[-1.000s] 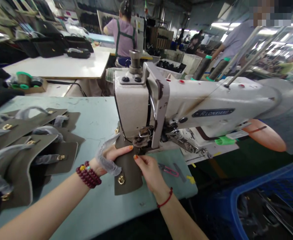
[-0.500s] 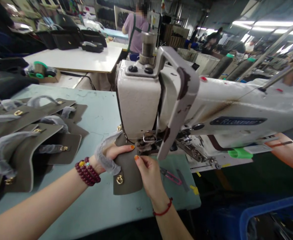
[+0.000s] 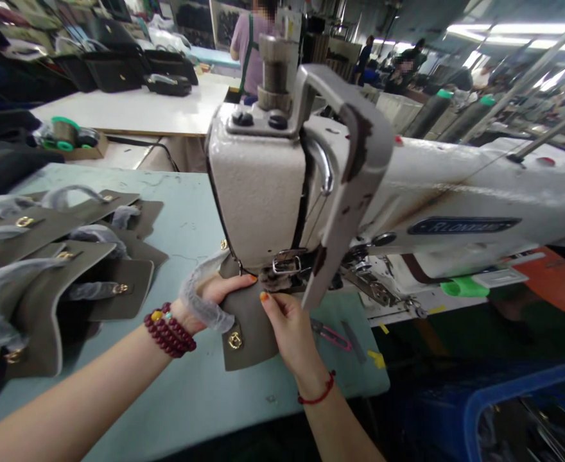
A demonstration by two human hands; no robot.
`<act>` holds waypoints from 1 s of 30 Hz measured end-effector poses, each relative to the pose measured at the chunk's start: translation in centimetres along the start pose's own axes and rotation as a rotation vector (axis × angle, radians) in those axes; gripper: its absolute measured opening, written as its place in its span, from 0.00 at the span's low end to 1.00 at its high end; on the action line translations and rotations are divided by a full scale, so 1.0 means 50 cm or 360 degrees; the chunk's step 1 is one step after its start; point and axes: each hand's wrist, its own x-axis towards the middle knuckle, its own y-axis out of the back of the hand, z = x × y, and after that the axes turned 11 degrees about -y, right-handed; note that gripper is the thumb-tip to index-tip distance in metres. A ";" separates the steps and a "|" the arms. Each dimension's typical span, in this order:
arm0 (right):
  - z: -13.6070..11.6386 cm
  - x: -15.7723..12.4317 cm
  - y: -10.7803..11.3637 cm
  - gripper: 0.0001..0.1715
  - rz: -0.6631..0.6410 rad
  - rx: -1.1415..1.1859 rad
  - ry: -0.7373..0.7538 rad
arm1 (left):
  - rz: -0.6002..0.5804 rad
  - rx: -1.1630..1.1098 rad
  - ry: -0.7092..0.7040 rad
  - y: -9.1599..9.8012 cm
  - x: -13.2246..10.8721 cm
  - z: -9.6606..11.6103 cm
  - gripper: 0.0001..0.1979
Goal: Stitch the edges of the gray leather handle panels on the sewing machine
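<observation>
A grey-brown bag panel lies under the needle area of a white sewing machine. Its curved handle is wrapped in clear film and ends in gold-coloured fittings. My left hand reaches through beneath this handle, the thumb stretched over the panel close to the presser foot; its other fingers are hidden. At the panel's right edge, just in front of the presser foot, my right hand pinches the material between thumb and fingers.
Similar panels with wrapped handles are piled at the left of the pale green table. Pink-handled thread snips lie right of my right hand. A blue crate stands low at the right. A person in an apron is behind.
The view has shifted slightly. The panel has turned a little and moved slightly further under the machine, with both hands still on it. A metal lever on the machine head now shows.
</observation>
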 end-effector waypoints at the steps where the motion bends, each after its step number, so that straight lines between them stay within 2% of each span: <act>1: 0.001 0.000 0.000 0.27 0.0006 -0.0007 0.0003 | -0.0008 0.0005 0.0002 0.005 0.001 -0.004 0.19; 4: 0.003 0.002 0.000 0.27 0.0013 -0.0028 0.0002 | -0.0029 -0.0002 0.0047 0.015 0.006 -0.014 0.17; 8: 0.003 0.003 0.004 0.25 -0.0020 -0.0077 -0.0010 | 0.0047 -0.0055 0.0064 0.014 0.007 -0.014 0.15; 11: -0.003 0.000 0.015 0.24 -0.0053 -0.0178 -0.0008 | 0.0084 -0.0065 -0.0022 0.004 0.001 -0.012 0.16; 14: -0.017 -0.001 0.041 0.23 -0.0104 -0.0329 0.0036 | 0.0138 -0.0068 -0.0164 -0.008 -0.015 -0.028 0.15; 19: -0.049 0.013 0.098 0.21 -0.0180 -0.0680 0.0115 | 0.0508 -0.0084 -0.0469 -0.043 -0.051 -0.093 0.11; 22: -0.061 0.023 0.121 0.23 -0.0230 -0.0836 0.0124 | 0.0674 -0.0180 -0.0497 -0.074 -0.065 -0.115 0.10; 26: -0.067 0.028 0.129 0.23 -0.0233 -0.0925 0.0187 | 0.0786 -0.0285 -0.0491 -0.108 -0.073 -0.105 0.11; 30: -0.072 0.027 0.129 0.22 -0.0190 -0.0923 0.0217 | 0.0875 -0.0313 -0.0467 -0.120 -0.078 -0.090 0.14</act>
